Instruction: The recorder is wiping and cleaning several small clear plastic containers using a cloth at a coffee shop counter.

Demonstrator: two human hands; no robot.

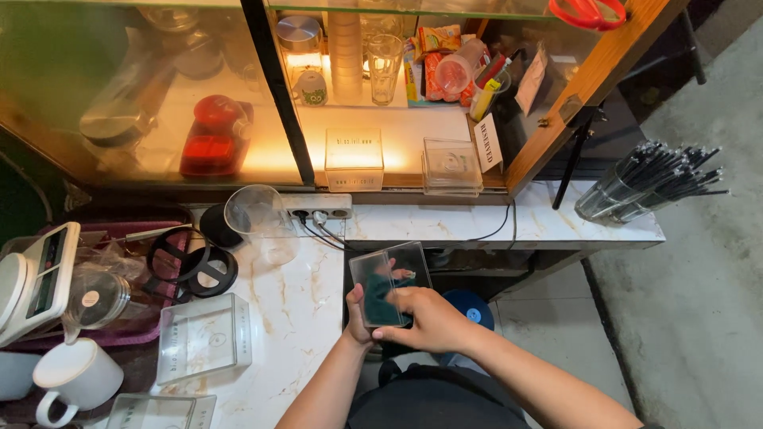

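Hands met on a clear flat acrylic panel (389, 282), tilted up for viewing. Left hand (359, 314) cupped its lower edge; right hand (425, 318) closed fingers over the bottom corner, steadying it above the white marble counter (302, 318).

The clear plastic box (389, 282) is a flat, see-through rectangular case with rounded corners, its glossy face throwing back reflections. It is held up in the air, tilted slightly, with its long side running away from the person. It sits just past the edge of the white marbled worktop (294, 318), above the dark gap beside it.
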